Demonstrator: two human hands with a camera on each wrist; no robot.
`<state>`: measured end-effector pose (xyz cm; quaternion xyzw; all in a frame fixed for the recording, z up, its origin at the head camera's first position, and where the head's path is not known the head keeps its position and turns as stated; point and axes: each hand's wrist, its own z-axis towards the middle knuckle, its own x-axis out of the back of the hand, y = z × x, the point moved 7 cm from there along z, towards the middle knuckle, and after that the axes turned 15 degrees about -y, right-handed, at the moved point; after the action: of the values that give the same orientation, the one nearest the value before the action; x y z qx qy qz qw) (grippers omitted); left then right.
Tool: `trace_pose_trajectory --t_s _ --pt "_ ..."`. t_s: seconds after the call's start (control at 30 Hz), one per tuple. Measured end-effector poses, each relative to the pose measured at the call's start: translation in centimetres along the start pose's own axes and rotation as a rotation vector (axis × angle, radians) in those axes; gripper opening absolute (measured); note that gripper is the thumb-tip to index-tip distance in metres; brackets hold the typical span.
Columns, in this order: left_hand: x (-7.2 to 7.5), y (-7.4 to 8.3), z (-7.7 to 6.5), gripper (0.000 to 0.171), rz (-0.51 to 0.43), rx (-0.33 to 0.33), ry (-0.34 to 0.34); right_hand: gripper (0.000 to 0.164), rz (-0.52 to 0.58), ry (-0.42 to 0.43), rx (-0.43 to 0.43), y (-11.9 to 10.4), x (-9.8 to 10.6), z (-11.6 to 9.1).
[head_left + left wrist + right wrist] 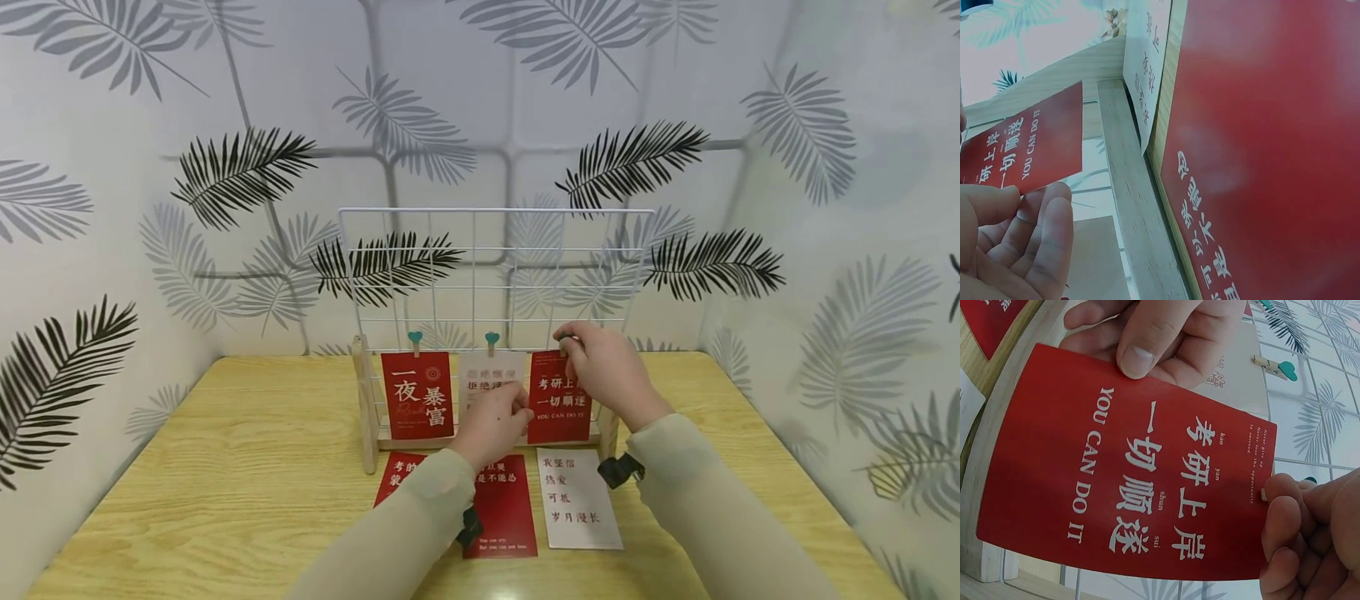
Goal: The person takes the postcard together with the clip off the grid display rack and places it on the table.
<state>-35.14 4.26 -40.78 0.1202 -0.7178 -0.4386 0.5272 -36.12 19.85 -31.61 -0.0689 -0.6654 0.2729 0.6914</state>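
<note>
A red card with white lettering [553, 427] stands upright against the lower right of a white wire grid [474, 267]. My left hand [491, 425] pinches its left edge between thumb and fingers. At the card's top edge, my right hand [611, 373] grips a small wooden clip, mostly hidden by the fingers; a bit of its green top [1311, 480] shows in the right wrist view. To the left, a white card [480, 367] and another red card [416, 417] hang from the grid by clips with green hearts [492, 338]. My left hand partly covers the white card.
The grid stands in a wooden base [367, 433] on a wood-grain table [225, 467]. In front lie a white card [577, 500], a red card [506, 517] and another red card [393, 475] partly under my left sleeve. Leaf-patterned covering [510, 108] surrounds the table's back and sides.
</note>
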Motion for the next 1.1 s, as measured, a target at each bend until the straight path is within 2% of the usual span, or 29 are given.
trace_pose_trajectory --t_s 0.3,0.63,0.83,1.1 --pt "0.1 0.0 0.2 0.007 -0.001 -0.026 -0.006 0.020 -0.008 0.021 0.004 0.0 0.2 -0.1" --pt "0.3 -0.1 -0.3 0.009 0.000 -0.023 -0.018 0.019 -0.049 0.054 0.038 -0.1 0.0 -0.2" --pt "0.4 -0.1 -0.5 0.011 0.043 -0.017 -0.026 0.020 -0.029 0.082 0.040 -0.1 0.2 -0.4" --pt "0.8 0.0 -1.0 0.011 0.047 0.000 -0.051 0.020 -0.021 0.114 0.054 -0.2 0.7 -0.8"
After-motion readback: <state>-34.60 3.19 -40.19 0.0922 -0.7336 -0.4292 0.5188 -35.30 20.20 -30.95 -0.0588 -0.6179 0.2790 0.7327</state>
